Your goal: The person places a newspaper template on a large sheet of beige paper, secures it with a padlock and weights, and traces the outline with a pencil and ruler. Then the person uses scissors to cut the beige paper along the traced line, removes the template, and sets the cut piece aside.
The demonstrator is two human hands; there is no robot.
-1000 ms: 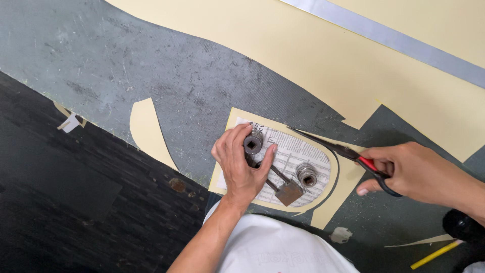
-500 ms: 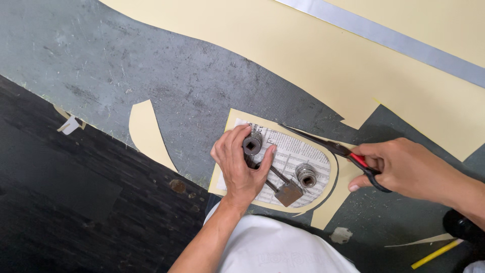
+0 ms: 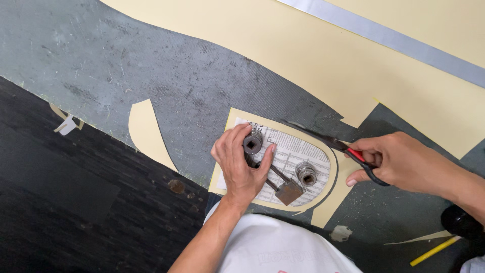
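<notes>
My left hand [image 3: 241,162] presses flat on a newspaper pattern [image 3: 293,154] lying on a cream sheet piece [image 3: 237,119], fingers around a round metal weight [image 3: 252,143]. A second round weight [image 3: 306,173] and a rusty block-headed metal tool [image 3: 288,191] also rest on the pattern. My right hand [image 3: 404,162] grips red-and-black-handled scissors [image 3: 336,144], whose blades lie in the cream sheet along the pattern's upper right edge. A cut line curves around the pattern's right side.
A large cream sheet [image 3: 323,55] with a grey strip [image 3: 394,38] covers the upper right. A cream offcut [image 3: 146,132] lies on the grey mat [image 3: 101,65]. A dark floor area lies at left. A yellow pencil [image 3: 434,251] sits at lower right.
My right hand and the scissors have moved left along the pattern's upper edge. My left hand stays on the pattern and weight.
</notes>
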